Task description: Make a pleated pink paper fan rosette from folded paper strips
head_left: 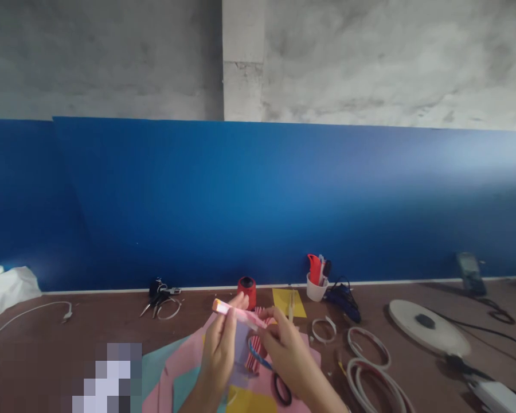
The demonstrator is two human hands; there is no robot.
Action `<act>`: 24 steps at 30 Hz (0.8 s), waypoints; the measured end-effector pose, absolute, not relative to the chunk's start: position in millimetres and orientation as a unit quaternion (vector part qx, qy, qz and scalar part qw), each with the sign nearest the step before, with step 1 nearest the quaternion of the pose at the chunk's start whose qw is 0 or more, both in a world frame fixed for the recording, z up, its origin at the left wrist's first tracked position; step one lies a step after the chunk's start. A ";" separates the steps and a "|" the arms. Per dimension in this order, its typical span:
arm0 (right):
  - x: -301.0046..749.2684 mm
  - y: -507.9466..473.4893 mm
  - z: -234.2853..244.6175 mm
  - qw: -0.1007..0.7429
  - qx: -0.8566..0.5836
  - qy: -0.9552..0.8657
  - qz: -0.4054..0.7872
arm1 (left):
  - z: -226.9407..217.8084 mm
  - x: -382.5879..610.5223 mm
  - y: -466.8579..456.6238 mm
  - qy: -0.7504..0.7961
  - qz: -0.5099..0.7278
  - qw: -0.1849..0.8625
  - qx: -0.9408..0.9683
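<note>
Between my two hands, above a pile of coloured paper, is a slim pink-and-white stick-like piece (239, 315) with an orange end at the upper left. My left hand (220, 341) pinches it near the orange end. The fingers of my right hand (287, 350) close on its other end. Whether it is rolled paper or something else I cannot make out. Under the hands lie pink paper (188, 357), yellow paper (251, 400) and a red-and-white striped piece (253, 362). A blue loop (260, 354) shows beside my right hand, partly covered.
A red container (246, 291) stands at the back. Right of it are a yellow sheet (300, 304), a white cup (316, 288) of pens, coiled cables (365, 381) and a round white disc (427, 327). Keys (160, 295) and a white cable (30, 312) lie left.
</note>
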State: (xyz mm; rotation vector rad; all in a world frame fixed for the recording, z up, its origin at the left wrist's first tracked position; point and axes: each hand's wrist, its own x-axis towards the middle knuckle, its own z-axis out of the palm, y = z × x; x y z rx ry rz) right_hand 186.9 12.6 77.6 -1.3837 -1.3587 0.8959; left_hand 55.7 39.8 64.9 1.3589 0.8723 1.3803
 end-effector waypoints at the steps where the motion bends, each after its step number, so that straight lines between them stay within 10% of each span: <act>1: 187.3 12.2 77.2 0.484 -0.566 -0.559 0.365 | 66.2 53.6 40.8 0.352 0.570 0.500 0.548; 24: 195.6 13.6 72.4 0.387 -0.662 -0.622 0.158 | 80.1 55.8 35.1 0.324 0.597 0.592 0.435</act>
